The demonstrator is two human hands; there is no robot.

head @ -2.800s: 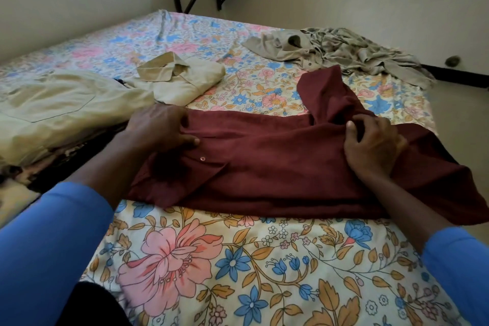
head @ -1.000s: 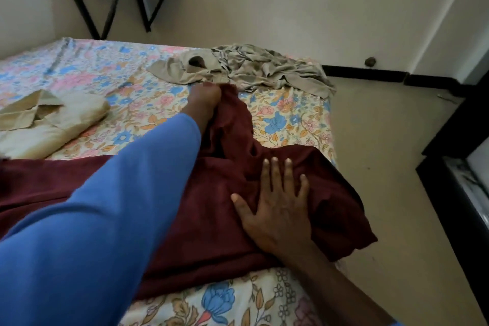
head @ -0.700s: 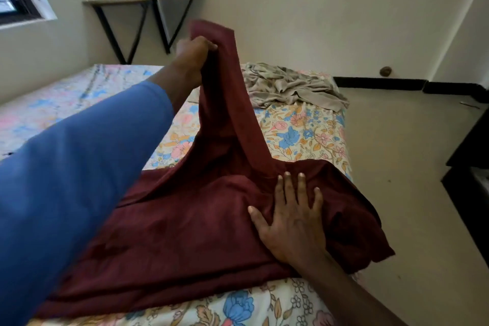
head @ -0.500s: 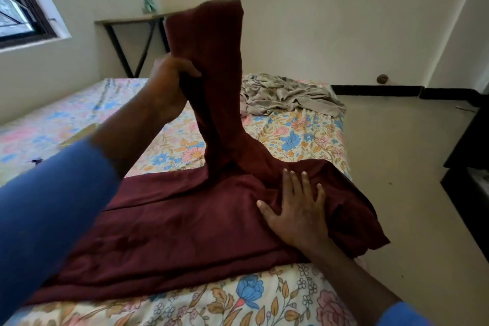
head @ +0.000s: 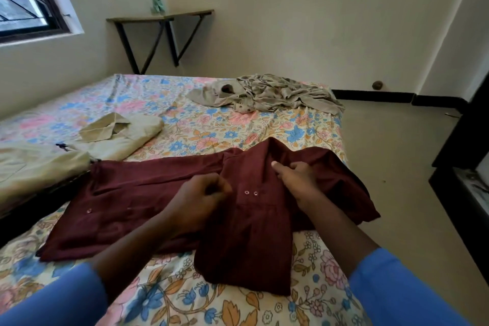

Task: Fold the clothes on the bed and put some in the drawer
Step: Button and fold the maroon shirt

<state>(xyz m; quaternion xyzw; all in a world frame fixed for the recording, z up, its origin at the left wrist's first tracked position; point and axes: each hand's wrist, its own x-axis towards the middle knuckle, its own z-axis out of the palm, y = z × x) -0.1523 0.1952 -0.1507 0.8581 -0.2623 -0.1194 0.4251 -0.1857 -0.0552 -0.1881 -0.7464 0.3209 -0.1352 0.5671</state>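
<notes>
Right now, in the head view, the maroon shirt (head: 148, 201) lies flat across the near part of the bed (head: 164, 296). Its long axis runs left to right in front of you, and most of its length stretches away to the left of both hands. One sleeve (head: 246, 246) is laid across that axis, pointing back toward you, with its end resting on the floral sheet. Your left hand (head: 201, 198) sits at the sleeve's left edge with its fingers curled; whether it pinches the cloth cannot be told. Your right hand (head: 299, 180) is on the shoulder area, thumb stretched out and fingers curled into the fabric, gripping it. The shirt's right end, bunched near the bed's right side, lies just beyond that hand, so the right hand is probably the nearer one for bringing it over. The cloth looks soft and limp, with small pale buttons showing.
</notes>
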